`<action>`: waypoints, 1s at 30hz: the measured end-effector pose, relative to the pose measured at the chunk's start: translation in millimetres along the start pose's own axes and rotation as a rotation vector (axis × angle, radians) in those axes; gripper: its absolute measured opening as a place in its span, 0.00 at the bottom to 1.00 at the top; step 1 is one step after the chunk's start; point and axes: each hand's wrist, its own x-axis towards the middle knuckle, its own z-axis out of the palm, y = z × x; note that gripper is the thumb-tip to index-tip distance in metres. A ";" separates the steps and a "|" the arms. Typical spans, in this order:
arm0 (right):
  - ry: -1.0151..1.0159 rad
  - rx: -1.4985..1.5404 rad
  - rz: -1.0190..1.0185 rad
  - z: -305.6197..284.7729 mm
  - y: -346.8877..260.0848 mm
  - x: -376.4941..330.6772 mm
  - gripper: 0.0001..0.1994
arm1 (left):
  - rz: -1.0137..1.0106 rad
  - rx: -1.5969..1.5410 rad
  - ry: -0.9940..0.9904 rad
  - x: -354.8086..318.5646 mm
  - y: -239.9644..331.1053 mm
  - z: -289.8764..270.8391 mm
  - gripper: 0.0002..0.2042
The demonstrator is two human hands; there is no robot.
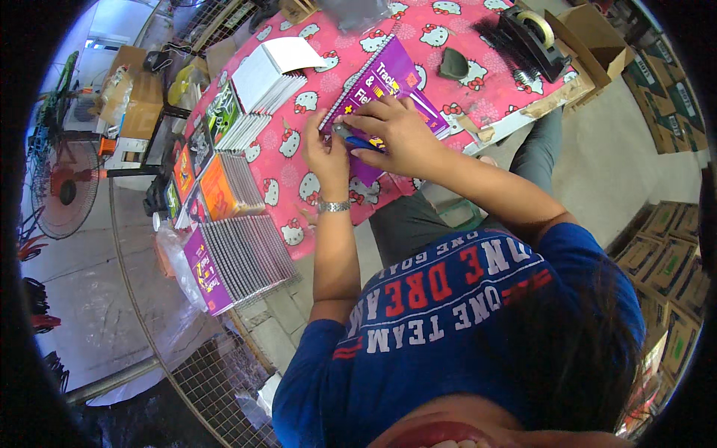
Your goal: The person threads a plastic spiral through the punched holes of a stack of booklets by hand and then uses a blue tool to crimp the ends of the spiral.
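purple wire-bound notebook (377, 82): lies slanted on the pink cat-print tablecloth (287, 187), near the table's edge, cover up. its wire coil (357, 83) runs along the left side, apparently threaded most of the way. right hand (403, 138) is closed around blue-handled pliers (358, 140), tip at the coil's lower end; left hand (326, 153) pinches that same corner, fingertips partly hidden. judged stage: binding in place, end of the wire being worked; whether it is trimmed or bent cannot be told.

outward, left: 1 stack of purple notebooks (246, 257), coils showing, likely finished; 1 orange stack (231, 187) beyond. white-topped stack (269, 71) farther up, state unclear. upper right: black tape dispenser (549, 56). how many remain: not determinable.
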 end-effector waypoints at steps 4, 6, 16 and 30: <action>-0.002 -0.008 -0.008 0.3 -4.9 1.2 0.25 | -0.035 0.005 -0.074 -0.4 -15.6 -9.8 0.12; -0.001 -0.027 -0.012 3.4 -8.0 2.6 0.25 | -0.023 0.015 -0.090 -0.9 -24.3 -13.2 0.12; -0.349 0.917 0.519 10.2 1.3 5.1 0.18 | -0.073 -0.033 -0.010 -7.8 -7.7 -12.0 0.05; -0.092 -0.469 0.519 -32.8 229.9 -82.4 0.17 | -0.298 1.163 -0.122 -64.5 -102.3 -125.2 0.17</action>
